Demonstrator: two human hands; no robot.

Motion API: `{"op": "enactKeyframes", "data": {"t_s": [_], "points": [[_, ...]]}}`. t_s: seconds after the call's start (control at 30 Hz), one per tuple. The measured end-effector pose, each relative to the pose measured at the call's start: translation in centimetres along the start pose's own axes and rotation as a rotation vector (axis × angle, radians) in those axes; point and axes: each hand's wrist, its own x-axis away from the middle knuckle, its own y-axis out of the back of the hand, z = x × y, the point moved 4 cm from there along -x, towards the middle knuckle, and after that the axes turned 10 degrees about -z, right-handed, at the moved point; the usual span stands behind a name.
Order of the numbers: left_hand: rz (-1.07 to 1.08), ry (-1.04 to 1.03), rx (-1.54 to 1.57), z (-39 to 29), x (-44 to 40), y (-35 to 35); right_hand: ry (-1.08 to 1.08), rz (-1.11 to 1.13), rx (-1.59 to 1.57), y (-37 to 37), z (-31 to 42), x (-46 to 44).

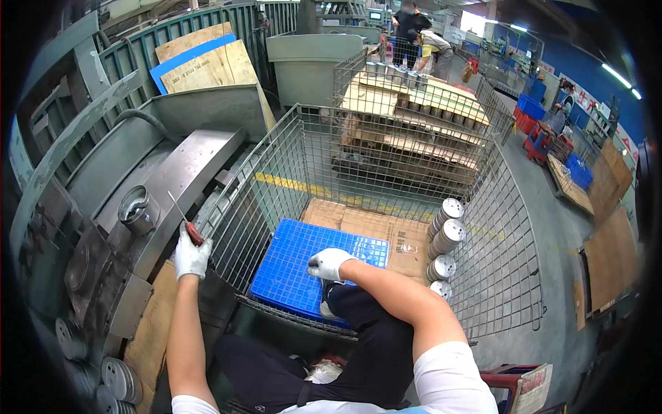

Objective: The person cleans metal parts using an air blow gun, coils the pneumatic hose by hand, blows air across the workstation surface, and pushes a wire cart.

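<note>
My left hand (191, 257), in a white glove, is closed around the red handle of a screwdriver (194, 233). Its thin shaft points up and left, near a metal cup (138, 210) with small pieces inside, on the steel ledge (185, 165). My right hand (329, 264), also gloved, is above a blue plastic grid board (283, 259) in the wire mesh cage (520, 241). Its fingers are curled and their tips look dark; whether anything is in them is hidden. My shoe (325, 309) rests on the board's near edge.
Stacks of round metal discs (452, 231) stand on cardboard (407, 238) at the cage's right side. More discs (121, 378) lie at lower left. Behind is another cage with loaded wooden boards (414, 127). People (431, 48) work beyond it. A red stool (507, 386) is at lower right.
</note>
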Motion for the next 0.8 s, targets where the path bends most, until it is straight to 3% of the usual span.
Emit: {"op": "enactKeyframes", "data": {"t_s": [0.23,0.3,0.37,0.43,0.5,0.7,0.77,0.8], "points": [[-0.068,-0.068,0.02,-1.2,1.3,1.4,0.013,-0.02,-0.014,-0.2,0.3,-0.1],[-0.334,-0.211,-0.007,-4.7,2.9,3.6,0.021,-0.015,-0.011,-0.2,0.7,0.0],[-0.378,-0.34,0.062,-8.0,4.7,4.6,0.03,-0.006,-0.006,-0.1,1.1,0.1],[-0.324,-0.436,0.366,-10.7,6.6,3.7,0.041,0.0,-0.006,-0.1,1.8,0.2],[-0.167,-0.6,0.337,-13.3,8.1,2.8,0.074,0.022,0.034,-0.3,2.7,0.3],[0.232,-0.561,0.483,-15.9,12.5,-7.1,0.147,0.189,0.294,-3.3,3.5,-0.9],[0.423,-0.504,0.481,-17.1,13.6,-9.8,0.353,-0.025,0.406,-7.5,0.8,-2.5],[0.467,-0.516,0.509,-18.0,14.0,-10.3,0.298,0.057,0.505,-8.9,0.2,-2.3]]}}
